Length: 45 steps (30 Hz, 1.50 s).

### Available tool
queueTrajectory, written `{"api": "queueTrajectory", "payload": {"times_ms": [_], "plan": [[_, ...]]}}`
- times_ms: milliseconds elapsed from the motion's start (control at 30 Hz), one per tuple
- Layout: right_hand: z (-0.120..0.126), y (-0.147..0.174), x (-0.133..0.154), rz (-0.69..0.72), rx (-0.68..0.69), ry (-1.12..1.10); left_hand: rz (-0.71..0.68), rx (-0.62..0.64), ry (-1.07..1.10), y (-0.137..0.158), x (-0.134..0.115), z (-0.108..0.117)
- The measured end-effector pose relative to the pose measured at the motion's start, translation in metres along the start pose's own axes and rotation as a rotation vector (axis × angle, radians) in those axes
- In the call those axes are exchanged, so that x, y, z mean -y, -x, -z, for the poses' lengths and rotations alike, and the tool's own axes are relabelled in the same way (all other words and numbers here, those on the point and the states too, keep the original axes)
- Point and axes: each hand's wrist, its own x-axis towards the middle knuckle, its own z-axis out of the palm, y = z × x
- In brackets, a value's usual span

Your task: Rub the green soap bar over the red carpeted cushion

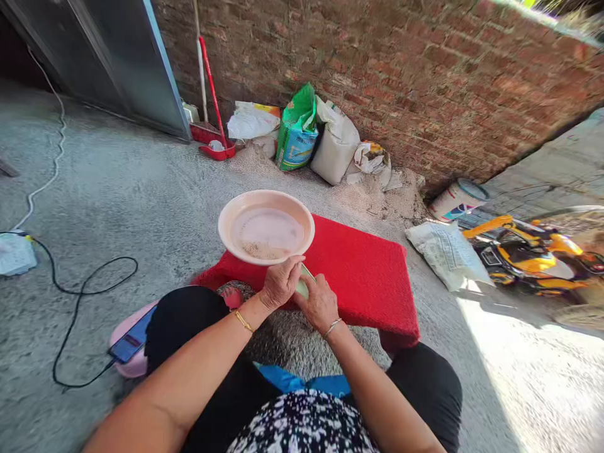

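My left hand (282,282) and my right hand (319,304) meet just in front of the basin, over the near edge of the red-covered bench. Between them is a pale green, long, smooth object (303,284); its kind is hard to make out because the fingers cover much of it. Both hands are closed around it, the right one lower and nearer to me. A pale pink basin (225,234) rests on the left end of the red cloth (361,267). Shallow water stands in it, with light brown bits (262,250) at the near side.
A phone (133,336) on a cable lies on a pink seat at my left. Along the brick wall (368,69) stand a red dustpan (219,150), a green bag (297,135), a white sack (336,148) and a bucket (457,198). A yellow toy excavator (528,255) stands right.
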Motion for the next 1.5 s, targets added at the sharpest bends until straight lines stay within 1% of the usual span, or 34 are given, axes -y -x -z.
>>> {"api": "queueTrajectory", "payload": {"times_ms": [67, 133, 300, 367, 400, 467, 533, 633, 700, 767, 800, 867, 933, 1000, 1100, 1167, 1200, 1267, 1300, 1400, 1500], "plan": [[-0.001, 0.003, -0.012, -0.026, 0.019, 0.021, -0.025, -0.011, 0.008, -0.003, -0.003, -0.002], [0.000, 0.008, -0.030, -0.091, 0.034, 0.039, -0.035, -0.018, 0.014, -0.006, -0.006, -0.003], [0.018, 0.036, -0.090, -0.395, 0.056, 0.089, 0.000, -0.015, 0.016, -0.015, -0.010, 0.003], [0.026, 0.043, -0.103, -0.484, 0.044, 0.111, 0.001, -0.036, 0.001, -0.018, -0.009, 0.007], [0.028, 0.044, -0.104, -0.502, 0.032, 0.115, -0.003, -0.055, -0.008, -0.019, -0.009, 0.009], [0.029, 0.040, -0.093, -0.464, 0.009, 0.100, -0.012, -0.094, -0.028, -0.022, -0.007, 0.012], [0.023, 0.032, -0.070, -0.355, -0.006, 0.068, -0.009, -0.112, -0.047, -0.023, -0.005, 0.012], [0.010, 0.015, -0.029, -0.169, -0.011, 0.037, -0.004, -0.106, -0.062, -0.024, -0.003, 0.011], [0.003, 0.006, -0.012, -0.083, -0.003, 0.035, -0.008, -0.102, -0.060, -0.025, -0.002, 0.009], [0.001, 0.001, -0.011, -0.062, 0.000, 0.045, -0.004, -0.094, -0.061, -0.025, -0.002, 0.007], [0.001, 0.001, -0.017, -0.082, 0.000, 0.053, 0.002, -0.086, -0.065, -0.025, -0.003, 0.006], [0.004, 0.006, -0.041, -0.178, 0.007, 0.062, 0.002, -0.060, -0.066, -0.024, -0.004, 0.004], [0.011, 0.017, -0.075, -0.333, 0.029, 0.054, -0.036, -0.014, -0.057, -0.022, -0.006, 0.000], [0.018, 0.032, -0.111, -0.495, 0.040, 0.029, -0.106, 0.073, -0.057, -0.016, -0.008, -0.005], [0.030, 0.055, -0.156, -0.718, 0.032, -0.003, -0.188, 0.301, -0.153, -0.004, -0.009, -0.013], [0.035, 0.066, -0.174, -0.811, 0.021, -0.006, -0.201, 0.462, -0.260, 0.005, -0.005, -0.017], [0.037, 0.069, -0.178, -0.837, 0.010, -0.003, -0.199, 0.527, -0.311, 0.009, -0.002, -0.019], [0.038, 0.068, -0.175, -0.839, -0.013, -0.001, -0.189, 0.621, -0.387, 0.017, 0.009, -0.021], [0.037, 0.064, -0.169, -0.815, -0.025, -0.004, -0.188, 0.654, -0.414, 0.020, 0.015, -0.022], [0.031, 0.046, -0.137, -0.654, -0.054, -0.029, -0.192, 0.722, -0.473, 0.027, 0.029, -0.023], [0.023, 0.022, -0.100, -0.484, -0.059, -0.045, -0.187, 0.747, -0.506, 0.028, 0.033, -0.024]]}}
